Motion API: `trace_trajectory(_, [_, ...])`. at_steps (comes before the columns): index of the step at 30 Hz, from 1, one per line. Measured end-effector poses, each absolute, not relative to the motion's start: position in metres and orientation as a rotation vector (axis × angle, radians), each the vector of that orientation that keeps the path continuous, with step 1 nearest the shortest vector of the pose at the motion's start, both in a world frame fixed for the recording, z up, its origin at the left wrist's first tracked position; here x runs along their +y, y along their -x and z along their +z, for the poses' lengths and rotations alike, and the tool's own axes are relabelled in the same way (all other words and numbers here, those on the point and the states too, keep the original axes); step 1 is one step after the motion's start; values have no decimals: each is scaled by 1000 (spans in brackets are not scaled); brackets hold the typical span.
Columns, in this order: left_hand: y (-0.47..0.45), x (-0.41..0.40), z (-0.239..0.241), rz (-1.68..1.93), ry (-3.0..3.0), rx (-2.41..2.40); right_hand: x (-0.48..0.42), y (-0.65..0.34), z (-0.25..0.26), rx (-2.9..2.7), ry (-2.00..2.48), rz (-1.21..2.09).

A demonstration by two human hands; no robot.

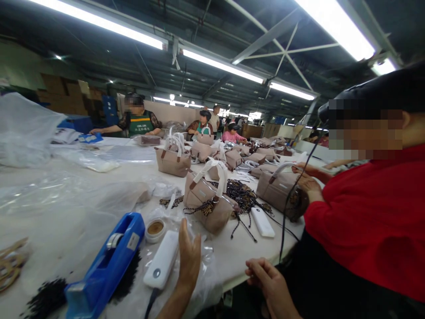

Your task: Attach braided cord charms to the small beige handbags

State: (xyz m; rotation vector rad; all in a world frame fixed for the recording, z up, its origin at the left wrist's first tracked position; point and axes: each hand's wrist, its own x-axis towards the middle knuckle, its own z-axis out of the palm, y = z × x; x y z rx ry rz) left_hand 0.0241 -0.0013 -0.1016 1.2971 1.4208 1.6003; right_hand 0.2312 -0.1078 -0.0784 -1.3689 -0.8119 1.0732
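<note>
My left hand (189, 254) is raised above the table edge, fingers stretched up and thumb apart, holding nothing. Beside it lies a white power bank (162, 259) with a black cable. Just beyond stands a beige handbag (201, 195), its handles wrapped in white and a dark cord with a leopard-patterned piece hanging on its front. My right hand (267, 281) hovers off the table's front edge, fingers loosely bent, with nothing visible in it. To the right, a co-worker's hands (310, 184) touch another beige handbag (277, 190).
A blue tape dispenser (106, 266) and a small round tub (155, 230) stand at left, near black bits (48, 297) and clear plastic sheeting (83, 199). Dark cords (241, 195) lie piled behind the near bag. A person in red (368, 221) sits close at right.
</note>
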Motion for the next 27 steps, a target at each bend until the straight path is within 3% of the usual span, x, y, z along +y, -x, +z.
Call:
trace_trajectory(6, [-42,-42,-82,1107,-1393,913,-106,-210,-75,-993,1404,944])
trace_trajectory(16, [-56,-46,-65,1053,-898,508,-112,-219,-82,-1149,1512,853])
trace_trajectory(23, [-55,-38,-66,1117,-1013,669,-107,-220,-77,-1232,1572,717])
trace_trajectory(27, [-61,-37,-78,929,-1282,801,-99,-217,-48,-1372,1579,527])
